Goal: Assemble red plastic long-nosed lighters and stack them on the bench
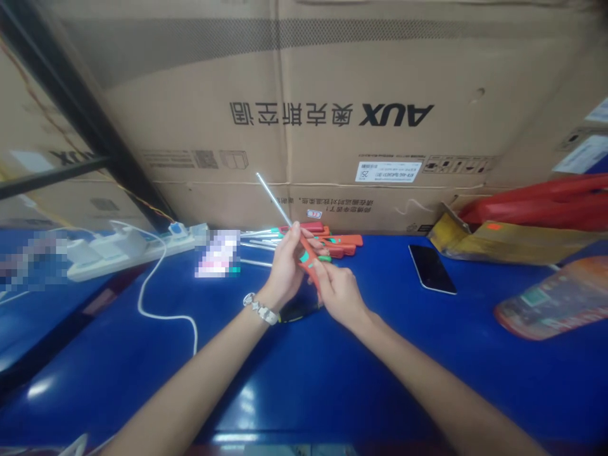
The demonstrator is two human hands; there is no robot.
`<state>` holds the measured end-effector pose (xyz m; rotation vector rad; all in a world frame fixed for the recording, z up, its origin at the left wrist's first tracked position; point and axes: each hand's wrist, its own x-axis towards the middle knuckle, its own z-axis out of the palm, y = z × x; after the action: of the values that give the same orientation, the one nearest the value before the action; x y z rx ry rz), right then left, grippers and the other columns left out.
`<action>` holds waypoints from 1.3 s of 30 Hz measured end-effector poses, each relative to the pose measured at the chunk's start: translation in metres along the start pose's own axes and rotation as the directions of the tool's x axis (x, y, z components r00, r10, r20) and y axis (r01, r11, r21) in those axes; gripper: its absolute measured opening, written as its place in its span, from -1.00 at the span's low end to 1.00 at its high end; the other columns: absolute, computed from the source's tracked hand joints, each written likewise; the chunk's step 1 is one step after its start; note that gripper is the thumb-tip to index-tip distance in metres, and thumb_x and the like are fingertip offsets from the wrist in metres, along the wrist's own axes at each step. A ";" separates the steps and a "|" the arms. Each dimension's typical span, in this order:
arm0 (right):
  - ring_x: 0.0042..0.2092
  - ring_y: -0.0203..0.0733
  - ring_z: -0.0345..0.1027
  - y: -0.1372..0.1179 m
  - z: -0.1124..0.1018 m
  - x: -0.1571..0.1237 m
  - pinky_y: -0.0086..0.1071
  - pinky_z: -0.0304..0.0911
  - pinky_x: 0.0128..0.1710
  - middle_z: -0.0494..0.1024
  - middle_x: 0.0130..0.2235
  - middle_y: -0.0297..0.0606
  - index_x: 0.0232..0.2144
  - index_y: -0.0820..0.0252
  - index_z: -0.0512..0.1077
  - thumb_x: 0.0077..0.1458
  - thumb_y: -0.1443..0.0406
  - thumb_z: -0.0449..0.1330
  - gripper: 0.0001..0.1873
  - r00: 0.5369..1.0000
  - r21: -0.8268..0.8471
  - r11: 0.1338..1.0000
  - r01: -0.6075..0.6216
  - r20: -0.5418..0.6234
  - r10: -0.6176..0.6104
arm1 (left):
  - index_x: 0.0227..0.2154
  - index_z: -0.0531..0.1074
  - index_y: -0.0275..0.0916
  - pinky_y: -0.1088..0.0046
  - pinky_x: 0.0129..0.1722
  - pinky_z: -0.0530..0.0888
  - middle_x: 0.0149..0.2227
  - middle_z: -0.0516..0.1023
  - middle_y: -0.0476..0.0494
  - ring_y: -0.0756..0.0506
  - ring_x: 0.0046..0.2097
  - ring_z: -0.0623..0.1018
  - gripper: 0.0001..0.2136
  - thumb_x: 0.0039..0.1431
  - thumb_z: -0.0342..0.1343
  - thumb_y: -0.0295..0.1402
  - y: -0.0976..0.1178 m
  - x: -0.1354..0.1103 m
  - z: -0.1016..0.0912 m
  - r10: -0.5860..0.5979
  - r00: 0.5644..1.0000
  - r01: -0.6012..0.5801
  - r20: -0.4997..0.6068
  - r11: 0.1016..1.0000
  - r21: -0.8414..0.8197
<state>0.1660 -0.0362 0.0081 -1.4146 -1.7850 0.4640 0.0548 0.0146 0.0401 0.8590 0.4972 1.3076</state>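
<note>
Both my hands are on what looks like a stick lighter (309,254), with an orange handle, a teal patch and a long thin metal rod. It tilts up and to the left, raised over the blue table. My left hand (285,261), with a bracelet on the wrist, is closed around the upper handle near the rod's base. My right hand (339,288) grips the handle's lower end. Behind them lies a pile of similar orange and red pieces (349,242) with metal rods. Below my hands is a dark object with yellow edges (298,311), partly hidden.
A large cardboard box (327,69) walls off the back. At left, a white power strip (137,253) trails a white cable (156,313). A phone (432,269), an open yellow carton with red items (475,237) and a clear orange-trimmed package (551,301) lie at right.
</note>
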 end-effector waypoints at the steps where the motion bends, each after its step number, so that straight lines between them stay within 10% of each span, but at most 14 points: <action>1: -0.48 -0.24 0.40 -0.001 0.000 0.000 -0.44 0.10 -0.43 0.54 -0.51 -0.26 -0.44 0.17 0.46 0.38 0.08 -0.17 -0.46 1.000 -0.005 1.000 0.004 0.000 -0.004 | -0.38 0.36 -0.25 0.56 -0.55 0.42 -0.51 0.48 0.00 -0.01 -0.46 0.55 -0.67 0.24 0.14 -0.05 0.000 0.000 0.002 -0.001 1.000 0.001 0.004 0.999 -0.050; 8: -0.52 -0.25 0.27 -0.004 0.008 -0.006 -0.38 -0.06 -0.48 0.47 -0.56 -0.24 -0.51 0.18 0.41 0.39 0.04 -0.28 -0.35 0.997 -0.102 0.995 0.021 0.073 -0.013 | -0.49 0.21 -0.23 0.65 -0.69 0.21 -0.66 0.01 0.21 0.15 -0.68 0.06 -0.67 0.26 0.17 -0.18 0.012 -0.007 0.005 -0.116 0.986 0.133 0.119 0.981 -0.140; 18: -0.55 -0.29 0.30 -0.005 0.013 0.003 -0.43 0.06 -0.47 0.42 -0.62 -0.40 -0.52 0.13 0.44 0.32 0.08 -0.03 -0.54 0.997 -0.022 0.999 0.042 0.071 -0.040 | -0.47 0.16 -0.19 0.66 -0.70 0.02 -0.60 -0.02 0.20 0.14 -0.66 0.02 -0.58 0.15 0.19 0.00 0.081 -0.040 -0.065 -0.105 0.993 0.116 -0.049 0.891 0.440; 26: -0.25 -0.16 0.41 -0.043 0.061 0.059 -0.38 0.06 -0.36 0.58 -0.32 -0.32 -0.28 0.05 0.54 0.17 0.27 0.19 -0.88 0.948 -0.263 0.935 0.238 0.271 -0.165 | -0.48 0.22 -0.19 0.47 -0.49 0.19 -0.60 0.28 0.05 -0.02 -0.54 0.33 -0.68 0.35 -0.07 -0.13 0.104 -0.069 -0.123 0.285 0.957 0.028 -0.061 0.118 0.993; 32: -0.04 -0.01 0.28 -0.064 0.111 0.084 -0.18 0.13 -0.04 0.48 -0.13 -0.10 -0.12 0.17 0.53 0.21 0.15 0.22 -0.73 0.835 -0.336 0.802 0.493 0.443 -0.327 | -0.39 0.24 -0.17 0.43 -0.47 0.19 -0.53 0.45 -0.06 -0.13 -0.48 0.48 -0.76 0.38 -0.13 -0.21 0.109 -0.075 -0.127 0.291 0.954 0.108 -0.072 -0.112 0.988; 39: -0.07 -0.05 0.35 -0.051 0.102 0.082 -0.14 0.19 -0.01 0.54 -0.16 -0.12 -0.26 0.22 0.50 0.20 0.23 0.21 -0.84 0.910 -0.172 0.917 0.359 0.282 -0.304 | -0.22 0.32 -0.21 0.38 -0.42 0.30 -0.38 0.58 -0.24 -0.26 -0.34 0.61 -0.74 0.42 -0.21 -0.21 0.100 -0.078 -0.126 0.166 0.985 0.103 -0.041 -0.389 0.915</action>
<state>0.0506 0.0432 0.0105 -1.1953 -2.2945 0.2768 -0.1191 -0.0251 0.0303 2.2856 2.0202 0.5727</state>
